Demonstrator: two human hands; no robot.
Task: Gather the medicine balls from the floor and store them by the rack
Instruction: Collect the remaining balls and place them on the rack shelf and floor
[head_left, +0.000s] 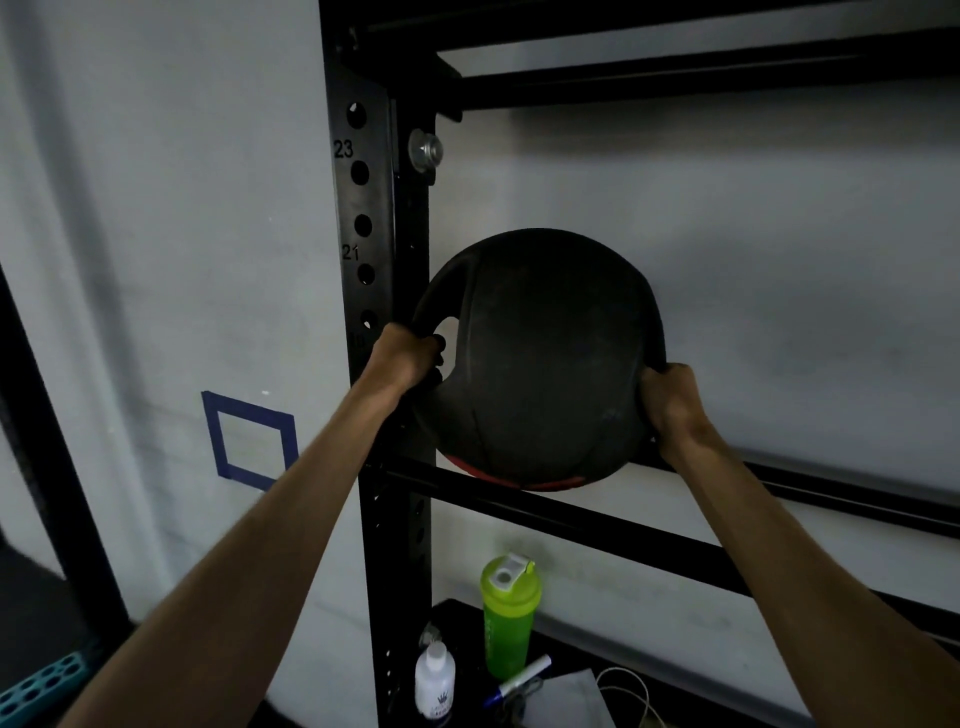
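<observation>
A black medicine ball (540, 358) with two side handles and a red patch on its underside sits at chest height against the black rack (387, 291). Its bottom is at the two horizontal rack rails (597, 525); whether it rests on them I cannot tell. My left hand (402, 358) is closed around the ball's left handle. My right hand (672, 400) grips the right handle at the ball's lower right side. Both arms reach up from the bottom of the view.
Below the rails a lower shelf (457, 618) holds a green shaker bottle (509, 618), a small white bottle (435, 680), a marker (519, 678), paper and a cord. The rack upright has numbered holes. A blue tape square (252, 441) marks the white wall at left.
</observation>
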